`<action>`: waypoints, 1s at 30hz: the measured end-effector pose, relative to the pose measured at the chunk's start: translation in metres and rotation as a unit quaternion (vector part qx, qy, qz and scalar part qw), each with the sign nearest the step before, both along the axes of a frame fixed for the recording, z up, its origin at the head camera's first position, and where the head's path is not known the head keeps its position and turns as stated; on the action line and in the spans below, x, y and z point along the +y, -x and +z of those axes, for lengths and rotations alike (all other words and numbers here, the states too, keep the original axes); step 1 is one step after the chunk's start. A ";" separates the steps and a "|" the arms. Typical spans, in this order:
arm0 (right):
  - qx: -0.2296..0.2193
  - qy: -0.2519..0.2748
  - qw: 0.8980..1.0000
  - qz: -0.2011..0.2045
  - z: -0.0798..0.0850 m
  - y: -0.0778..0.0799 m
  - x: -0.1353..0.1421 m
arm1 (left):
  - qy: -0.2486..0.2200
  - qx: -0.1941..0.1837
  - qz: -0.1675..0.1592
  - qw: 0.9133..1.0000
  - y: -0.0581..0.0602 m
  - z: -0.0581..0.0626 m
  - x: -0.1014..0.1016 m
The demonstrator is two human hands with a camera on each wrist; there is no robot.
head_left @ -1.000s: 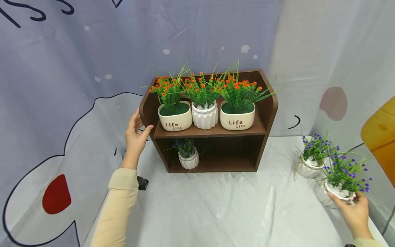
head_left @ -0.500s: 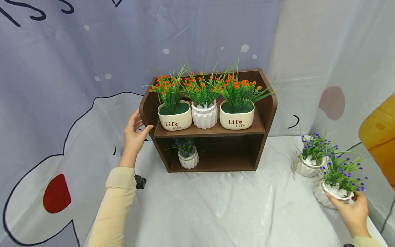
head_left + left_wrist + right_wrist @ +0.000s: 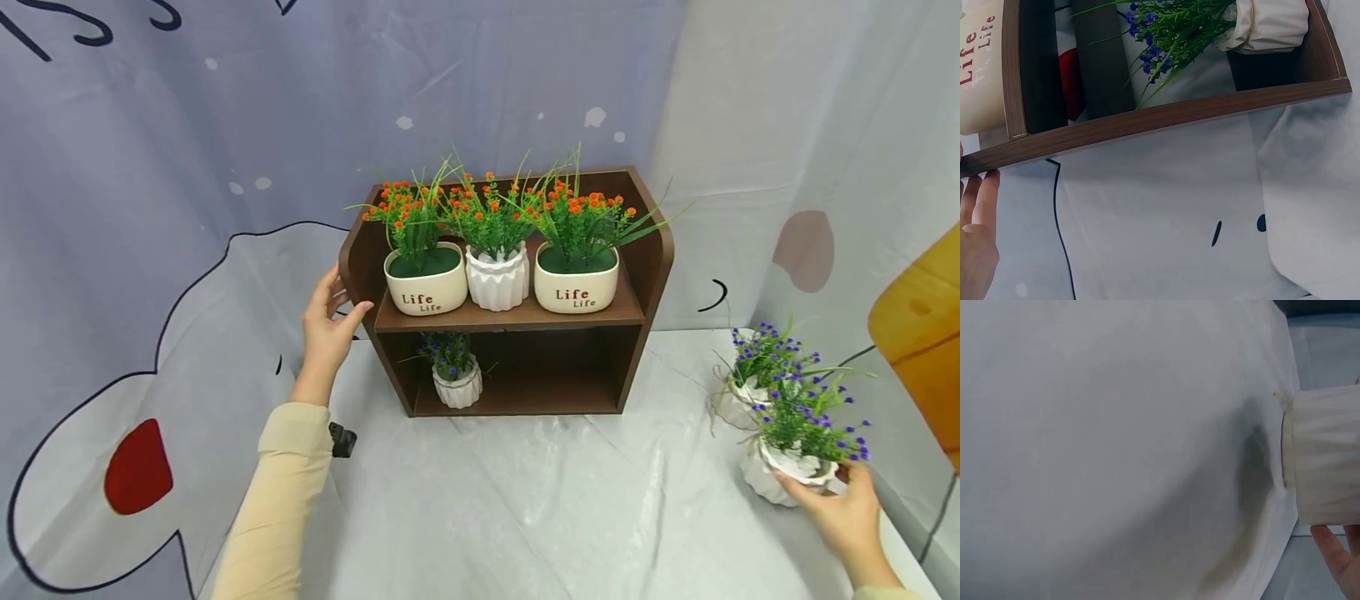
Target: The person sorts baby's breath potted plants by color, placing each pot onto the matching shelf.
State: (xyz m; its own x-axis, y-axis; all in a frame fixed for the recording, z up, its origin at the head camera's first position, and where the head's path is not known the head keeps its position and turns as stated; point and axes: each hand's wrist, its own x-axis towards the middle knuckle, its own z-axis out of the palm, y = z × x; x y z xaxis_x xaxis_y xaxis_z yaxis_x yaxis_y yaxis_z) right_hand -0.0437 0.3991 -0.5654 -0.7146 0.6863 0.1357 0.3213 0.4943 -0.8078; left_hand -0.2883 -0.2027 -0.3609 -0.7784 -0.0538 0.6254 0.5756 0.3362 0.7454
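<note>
At the far right of the head view, my right hand (image 3: 840,508) grips a white fluted flower pot (image 3: 768,479) by its rim, thumb at the near side; purple flowers and green grass stand in it. In the right wrist view, fingertips (image 3: 1329,547) press against the pot's side. My left hand (image 3: 330,333) rests on the left side panel of a brown wooden shelf (image 3: 510,318), thumb near the front edge and fingers along the outer face. Fingertips (image 3: 986,194) meet the panel's edge in the left wrist view.
Another white pot with purple flowers (image 3: 735,407) stands just behind the held one. On the top tier are two cream "Life" pots (image 3: 426,292) with a white fluted pot (image 3: 498,283) between them, all orange-flowered. A purple-flowered pot (image 3: 459,386) occupies the lower tier's left.
My right hand has shifted left with the purple-flowered pot, bringing it partly in front of the pot behind. My left hand stays at the shelf's side.
</note>
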 end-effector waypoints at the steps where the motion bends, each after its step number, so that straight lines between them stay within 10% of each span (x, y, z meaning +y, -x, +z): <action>1: -0.002 0.001 1.000 0.013 0.001 -0.001 -0.002 | 0.003 0.002 0.003 1.000 0.000 0.000 0.000; 12: 0.082 -0.003 0.987 0.141 0.014 -0.001 -0.032 | 0.024 -0.007 0.021 0.999 -0.002 0.001 0.002; 30: 0.054 -0.012 0.976 0.212 0.026 0.014 -0.079 | 0.032 -0.016 0.037 0.999 -0.009 0.004 0.005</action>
